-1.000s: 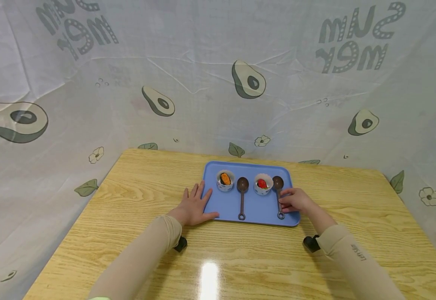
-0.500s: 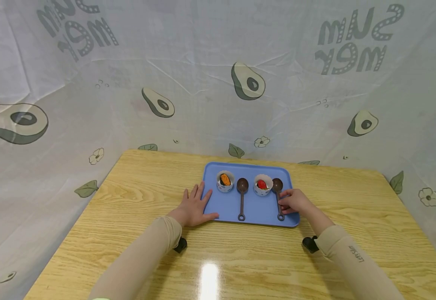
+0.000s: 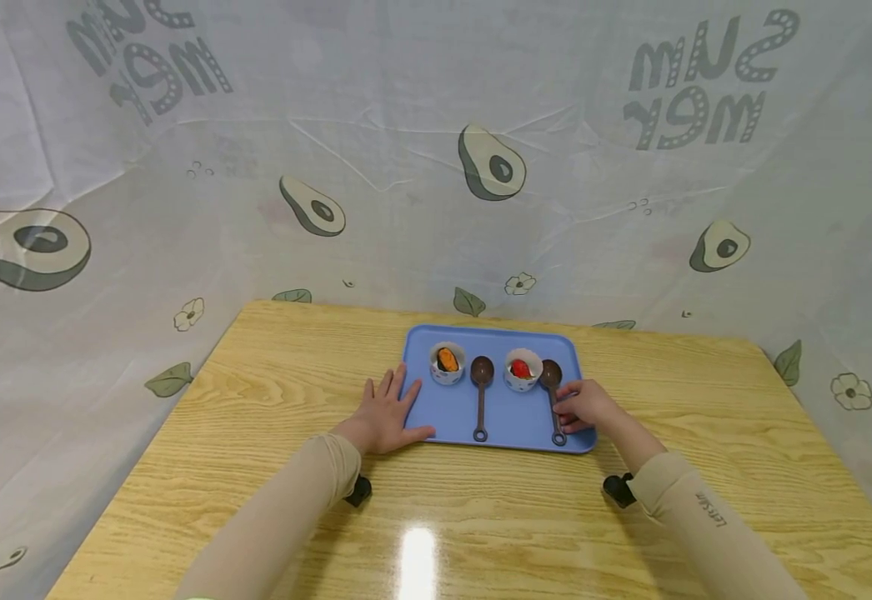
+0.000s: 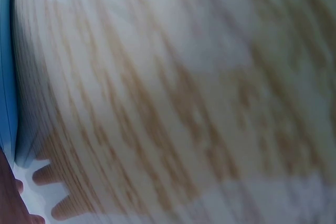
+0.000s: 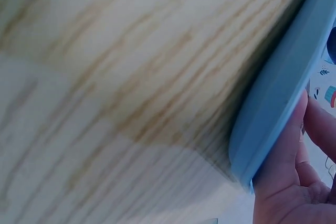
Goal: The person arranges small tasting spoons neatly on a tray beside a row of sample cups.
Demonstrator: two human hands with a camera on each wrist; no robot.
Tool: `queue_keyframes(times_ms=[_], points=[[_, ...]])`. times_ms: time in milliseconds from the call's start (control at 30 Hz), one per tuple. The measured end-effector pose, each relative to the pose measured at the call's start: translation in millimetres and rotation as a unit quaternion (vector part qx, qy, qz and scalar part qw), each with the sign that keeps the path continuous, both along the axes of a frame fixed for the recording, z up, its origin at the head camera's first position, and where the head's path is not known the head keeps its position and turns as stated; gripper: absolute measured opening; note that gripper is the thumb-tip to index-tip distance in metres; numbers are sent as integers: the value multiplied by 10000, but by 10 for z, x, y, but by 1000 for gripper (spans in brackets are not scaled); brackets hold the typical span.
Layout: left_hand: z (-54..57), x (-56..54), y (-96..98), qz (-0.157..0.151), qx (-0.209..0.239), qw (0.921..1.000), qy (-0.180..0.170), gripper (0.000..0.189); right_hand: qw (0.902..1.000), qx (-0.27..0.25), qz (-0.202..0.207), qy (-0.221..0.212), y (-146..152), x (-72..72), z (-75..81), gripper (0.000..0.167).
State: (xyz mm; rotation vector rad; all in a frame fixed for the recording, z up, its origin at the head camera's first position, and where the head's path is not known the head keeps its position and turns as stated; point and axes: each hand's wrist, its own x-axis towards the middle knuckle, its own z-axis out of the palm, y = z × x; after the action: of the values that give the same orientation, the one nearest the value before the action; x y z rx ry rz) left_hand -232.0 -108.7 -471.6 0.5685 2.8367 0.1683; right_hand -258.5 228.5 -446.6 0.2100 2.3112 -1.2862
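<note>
My left hand (image 3: pixel 386 417) rests with fingers spread at the left edge of a blue tray (image 3: pixel 443 417), its fingertips and thumb overlapping the rim. Over the tray's right side, my right hand (image 3: pixel 586 407) pinches the handle of a brown spoon (image 3: pixel 551 374) lying with its bowl toward the back. A second brown spoon (image 3: pixel 482 372) lies mid-tray, handle toward me. Left of it stands a paper cup (image 3: pixel 447 377) with an orange-topped sushi piece (image 3: pixel 447 359) inside. Between the spoons, another paper cup (image 3: pixel 520 384) holds a red-topped piece (image 3: pixel 521 368). The right wrist view shows curled fingers beside the tray rim.
The tray lies on a wood-grain table (image 3: pixel 481 517) near its back edge. Behind hangs a white curtain (image 3: pixel 391 275) printed with avocados and leaves. Black wrist cameras sit under both wrists.
The right spoon has slid slightly toward me on the tray with my right hand at its handle. My left hand stays in place. The head view has shifted slightly.
</note>
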Motion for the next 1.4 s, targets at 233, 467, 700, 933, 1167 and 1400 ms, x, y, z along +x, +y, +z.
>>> queue_keyframes(times_ms=[233,467,700,933,1167,1400], points=[[-30,-19,-15,-12,-80,9999,98,87,10000,-15,-6,-6,6,5,-21,35],[32,-1,-34,4,10,10000,47,86,9999,-108,-6,29,2,6,-58,33],[64,33,-66,-25,262,9997,-7,92,9999,-121,-39,57,-27,32,-32,33],[20,0,-86,-30,299,9995,7,94,9998,-186,-78,61,-28,30,-47,33],[-26,-28,-88,-11,147,9999,35,87,9999,-97,-97,16,-38,10,-52,32],[3,-23,-94,2,138,9999,49,89,9999,42,-73,99,-52,3,-25,29]])
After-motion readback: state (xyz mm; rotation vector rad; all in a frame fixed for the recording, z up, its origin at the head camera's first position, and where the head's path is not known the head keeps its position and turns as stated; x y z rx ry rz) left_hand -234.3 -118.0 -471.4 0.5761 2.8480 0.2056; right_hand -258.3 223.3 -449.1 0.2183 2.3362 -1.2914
